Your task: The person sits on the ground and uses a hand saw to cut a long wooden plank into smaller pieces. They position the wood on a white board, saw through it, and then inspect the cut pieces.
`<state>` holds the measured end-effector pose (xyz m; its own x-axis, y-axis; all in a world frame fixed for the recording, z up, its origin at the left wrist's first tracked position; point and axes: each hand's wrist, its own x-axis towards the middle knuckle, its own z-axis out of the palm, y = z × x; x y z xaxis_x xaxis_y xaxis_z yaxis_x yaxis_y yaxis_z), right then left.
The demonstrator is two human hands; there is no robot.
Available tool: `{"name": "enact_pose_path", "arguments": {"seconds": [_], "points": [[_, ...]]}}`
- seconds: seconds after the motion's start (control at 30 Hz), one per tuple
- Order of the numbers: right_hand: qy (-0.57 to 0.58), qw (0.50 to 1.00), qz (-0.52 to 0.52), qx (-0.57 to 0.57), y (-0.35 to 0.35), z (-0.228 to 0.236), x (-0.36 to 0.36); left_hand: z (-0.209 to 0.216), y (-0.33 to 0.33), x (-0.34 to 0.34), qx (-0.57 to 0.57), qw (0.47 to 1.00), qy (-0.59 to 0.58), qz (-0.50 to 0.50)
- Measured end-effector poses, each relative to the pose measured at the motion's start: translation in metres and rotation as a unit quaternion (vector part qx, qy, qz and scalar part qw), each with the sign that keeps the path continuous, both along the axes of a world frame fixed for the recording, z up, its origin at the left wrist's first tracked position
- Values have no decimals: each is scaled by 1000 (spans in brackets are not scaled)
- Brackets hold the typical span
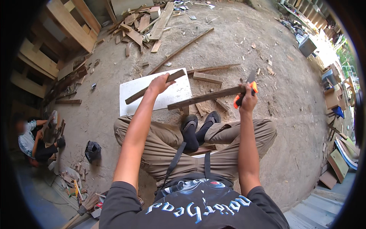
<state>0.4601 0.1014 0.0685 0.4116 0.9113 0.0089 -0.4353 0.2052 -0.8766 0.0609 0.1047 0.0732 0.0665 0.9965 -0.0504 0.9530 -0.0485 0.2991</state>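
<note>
My left hand (158,84) is closed round a short wooden batten (143,93), which it holds at a slant above a white board (129,103) on the ground. In my right hand (248,100) is a handsaw (251,77) with an orange and black handle, its blade pointing away from me. A longer wooden strip (206,98) runs left from the same hand, across the space before my feet. The strip's right end meets my fingers; whether they grip it as well cannot be made out. My shoes (189,121) are just below the strip.
Beyond the board lie a short block (207,78) and a long thin stick (179,51). Scrap wood (141,28) is heaped at the far side. At the left another person (32,137) sits with wood pieces, near a black bag (93,151). Boards (337,164) lean at the right.
</note>
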Motion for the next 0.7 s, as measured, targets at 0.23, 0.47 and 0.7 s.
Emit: {"name": "enact_pose_path", "arguments": {"seconds": [0.23, 0.47, 0.7], "points": [[-82, 995, -41, -29, -8, -7, 56, -51, 4, 27, -30, 995, 95, -26], [-15, 998, -53, -43, -16, -7, 71, -53, -1, -10, -48, 993, 108, -16], [23, 993, -85, -79, 6, -39, 57, -48, -30, -73, -75, 984, 151, 55]]}}
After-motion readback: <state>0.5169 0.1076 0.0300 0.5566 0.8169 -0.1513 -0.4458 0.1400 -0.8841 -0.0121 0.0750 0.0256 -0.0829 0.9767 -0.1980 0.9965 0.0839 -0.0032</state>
